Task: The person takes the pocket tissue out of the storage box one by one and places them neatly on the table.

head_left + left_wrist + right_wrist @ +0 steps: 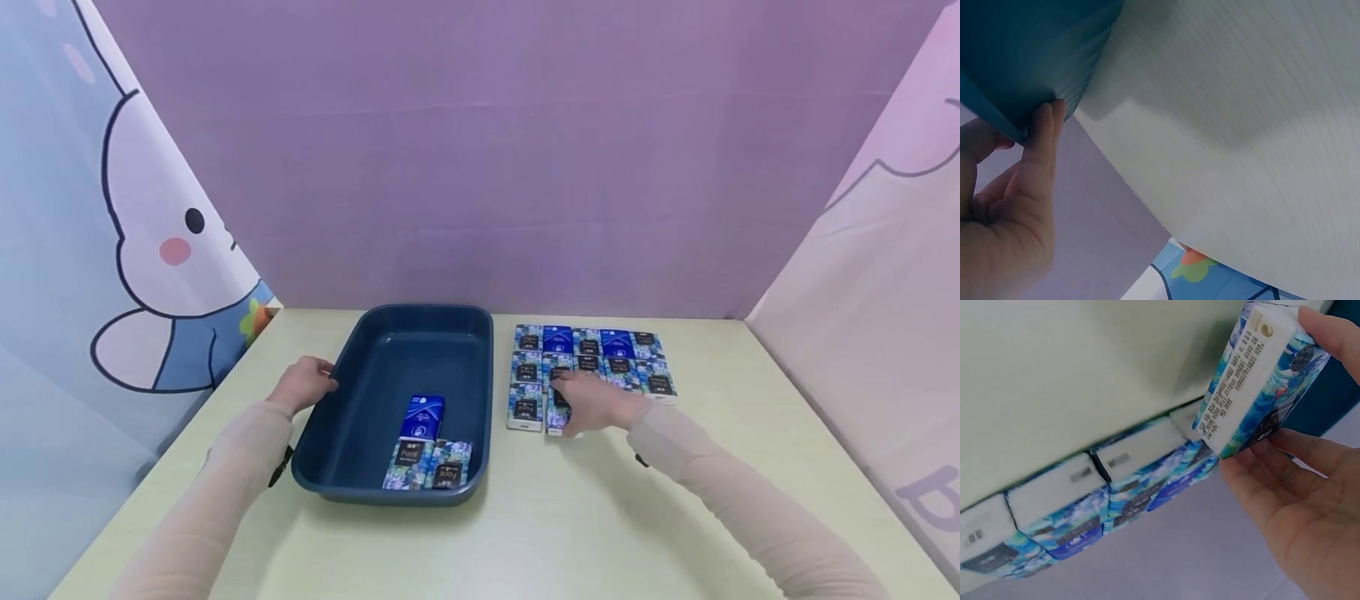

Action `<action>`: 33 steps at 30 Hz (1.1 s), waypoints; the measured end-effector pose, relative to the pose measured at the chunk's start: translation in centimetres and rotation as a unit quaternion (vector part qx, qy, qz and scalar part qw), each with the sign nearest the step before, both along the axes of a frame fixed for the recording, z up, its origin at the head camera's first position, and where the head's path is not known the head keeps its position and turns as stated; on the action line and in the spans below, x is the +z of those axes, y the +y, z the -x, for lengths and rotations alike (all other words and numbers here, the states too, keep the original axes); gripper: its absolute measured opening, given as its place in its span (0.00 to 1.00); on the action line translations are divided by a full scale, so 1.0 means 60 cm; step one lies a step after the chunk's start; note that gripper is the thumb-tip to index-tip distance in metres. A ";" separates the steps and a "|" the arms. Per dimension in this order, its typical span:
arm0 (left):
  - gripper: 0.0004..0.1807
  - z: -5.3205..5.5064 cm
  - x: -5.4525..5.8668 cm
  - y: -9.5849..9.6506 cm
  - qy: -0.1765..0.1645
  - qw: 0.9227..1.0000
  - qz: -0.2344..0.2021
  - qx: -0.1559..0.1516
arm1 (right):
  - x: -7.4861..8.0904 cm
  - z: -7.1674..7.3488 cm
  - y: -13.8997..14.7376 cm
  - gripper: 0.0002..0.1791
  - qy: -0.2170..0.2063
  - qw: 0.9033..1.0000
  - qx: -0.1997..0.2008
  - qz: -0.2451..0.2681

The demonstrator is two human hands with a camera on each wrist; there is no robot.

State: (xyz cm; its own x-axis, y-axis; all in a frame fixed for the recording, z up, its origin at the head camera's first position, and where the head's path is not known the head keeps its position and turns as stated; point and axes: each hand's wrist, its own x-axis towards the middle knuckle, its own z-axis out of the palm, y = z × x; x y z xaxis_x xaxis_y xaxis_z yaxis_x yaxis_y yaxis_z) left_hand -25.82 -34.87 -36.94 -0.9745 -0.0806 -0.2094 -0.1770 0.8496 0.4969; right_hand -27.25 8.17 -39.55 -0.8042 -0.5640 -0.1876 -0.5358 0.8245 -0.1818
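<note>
My left hand (302,383) pinches the left rim of a dark blue plastic basin (317,487); in the left wrist view, fingers lie along its outer wall. My right hand (594,400) grips a floral tissue pack (1259,381) between thumb and fingers, at the near side of a block of tissue packs (527,367). In the right wrist view that pack is tilted beside the row. Inside the basin, near its front, lie a plain blue tissue pack (422,417) and two floral packs, one on the left (408,460) and one on the right (452,462).
The packs sit in rows on the pale table (547,533), right of the basin, with two plain blue ones in the back row. A purple backdrop (525,167) rises behind the table, and printed cartoon cloths (60,250) hang at both sides.
</note>
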 end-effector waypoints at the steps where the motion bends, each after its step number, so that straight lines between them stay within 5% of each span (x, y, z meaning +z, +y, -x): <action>1: 0.24 0.000 -0.001 0.000 0.000 1.000 -0.001 0.002 | -0.002 0.000 0.000 0.46 -0.003 1.000 0.000 0.002; 7: 0.24 -0.008 -0.003 0.009 -0.005 1.000 -0.002 0.008 | -0.018 -0.002 0.001 0.47 -0.028 1.000 -0.001 0.006; 33: 0.24 -0.006 -0.005 0.008 0.008 1.000 -0.001 0.012 | -0.035 -0.003 0.003 0.36 0.026 0.997 0.021 0.063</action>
